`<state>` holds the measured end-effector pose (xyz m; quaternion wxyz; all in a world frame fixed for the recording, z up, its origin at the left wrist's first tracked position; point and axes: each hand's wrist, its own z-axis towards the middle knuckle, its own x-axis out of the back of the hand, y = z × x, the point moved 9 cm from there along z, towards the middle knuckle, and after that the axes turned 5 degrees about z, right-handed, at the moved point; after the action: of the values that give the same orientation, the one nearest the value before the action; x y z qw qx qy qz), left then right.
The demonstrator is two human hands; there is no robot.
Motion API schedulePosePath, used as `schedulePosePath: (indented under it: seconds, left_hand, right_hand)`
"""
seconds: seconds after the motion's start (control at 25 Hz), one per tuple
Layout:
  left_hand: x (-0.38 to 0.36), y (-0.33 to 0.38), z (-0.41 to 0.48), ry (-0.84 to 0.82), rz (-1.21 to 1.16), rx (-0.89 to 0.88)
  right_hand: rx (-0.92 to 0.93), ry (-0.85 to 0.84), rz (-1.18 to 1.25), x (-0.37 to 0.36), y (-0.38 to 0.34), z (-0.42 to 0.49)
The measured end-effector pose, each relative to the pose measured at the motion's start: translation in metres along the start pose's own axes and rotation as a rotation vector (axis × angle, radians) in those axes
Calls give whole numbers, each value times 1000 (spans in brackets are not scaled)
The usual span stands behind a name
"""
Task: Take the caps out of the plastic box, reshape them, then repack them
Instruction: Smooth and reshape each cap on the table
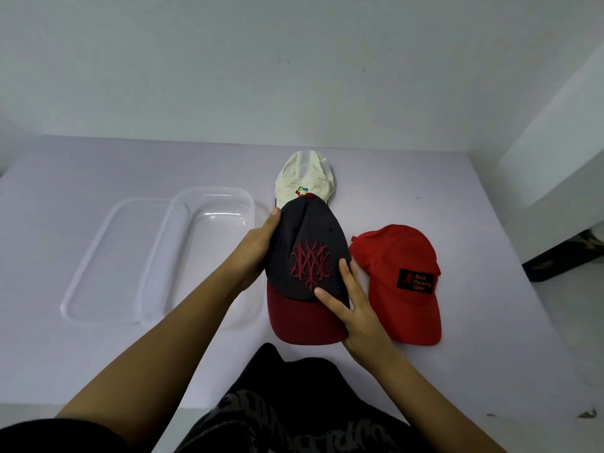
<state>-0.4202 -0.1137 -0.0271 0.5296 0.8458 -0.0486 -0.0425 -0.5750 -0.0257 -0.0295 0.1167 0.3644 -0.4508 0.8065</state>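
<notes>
A dark grey cap [305, 246] with a maroon brim and a red embroidered emblem is held over the table between both hands. My left hand [258, 250] grips the left side of its crown. My right hand [351, 305] holds its right side, with fingers spread over the crown and brim. A cream cap [302, 176] with a small coloured logo lies behind it, partly hidden. To the right, a red cap [397, 273] with a black patch rests on the table. The clear plastic box [196, 223] stands to the left, with nothing visible inside.
A clear lid [108, 256] lies flat left of the box, partly under it. The white table [474, 338] meets a white wall at the back. A white block [555, 142] and a dark object on the floor sit at the right. My dark trousers are at the near edge.
</notes>
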Motion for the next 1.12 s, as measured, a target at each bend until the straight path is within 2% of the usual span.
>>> schedulePosePath:
  seconds: [0.08,0.16,0.2,0.32,0.36,0.52,0.6,0.68,0.84,1.04,1.12]
  left_hand:
    - [6,6,-4,89,-49,-9]
    - [13,10,-6,160,-70,-36]
    - [17,11,-7,190,-69,-43]
    - [9,18,-11,183,-130,-73]
    - [0,22,-12,144,-156,-86]
    - [-23,29,-11,63,-202,-147]
    - [-12,26,-5,121,-72,-171]
    - [0,14,3,156,160,-152]
    - [1,-28,23,80,464,-12]
    - [7,-91,44,112,456,196]
    - [11,-108,54,142,433,247]
  right_hand:
    - [-7,-91,-59,-6,5,-3]
    - [-119,-188,73,-13,15,-8]
    - [-232,-137,232,-9,23,-8]
    - [-577,251,678,21,49,3]
    - [-640,280,775,26,51,14]
    - [-654,92,1121,24,41,60]
    - [-656,73,1149,25,46,66]
    - [-705,48,1127,20,60,61]
    - [-863,-72,1044,-12,93,44]
    - [-1077,-135,920,-54,139,13]
    - [-1166,-96,937,-67,154,5]
